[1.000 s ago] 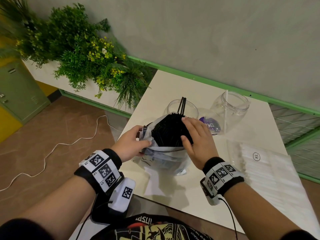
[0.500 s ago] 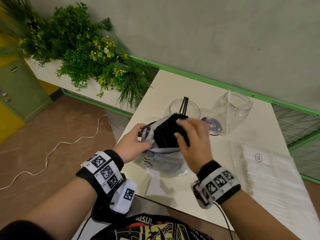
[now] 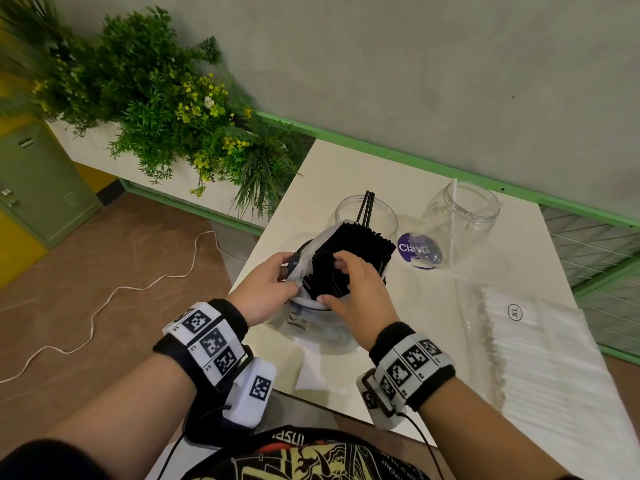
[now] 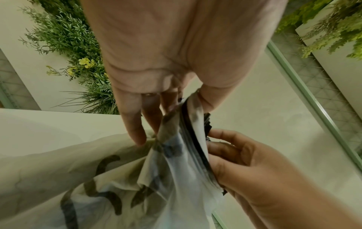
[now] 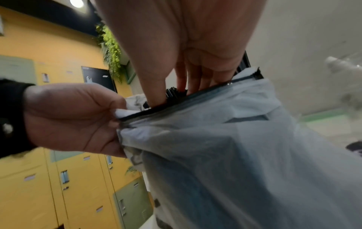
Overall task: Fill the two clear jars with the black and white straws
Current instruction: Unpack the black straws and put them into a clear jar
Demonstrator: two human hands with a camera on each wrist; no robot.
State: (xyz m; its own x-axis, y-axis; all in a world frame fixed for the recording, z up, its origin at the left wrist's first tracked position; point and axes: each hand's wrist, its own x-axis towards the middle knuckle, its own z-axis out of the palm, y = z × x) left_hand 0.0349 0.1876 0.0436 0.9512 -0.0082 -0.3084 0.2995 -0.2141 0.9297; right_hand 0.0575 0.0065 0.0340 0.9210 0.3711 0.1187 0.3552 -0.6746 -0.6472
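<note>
Barely started: our left hand (image 3: 268,284) pinches the bag (image 3: 313,327) rim, our right hand (image 3: 356,291) grips the black straws (image 3: 356,252) inside. Beyond, both jars (image 3: 462,220) hold only a few; white straws (image 3: 554,358) wait rightward.

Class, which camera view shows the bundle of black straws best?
The head view: the bundle of black straws shows whole, rising from the pale zip bag. The right wrist view shows only a few straw ends behind fingers; the left wrist view, a dark sliver.
</note>
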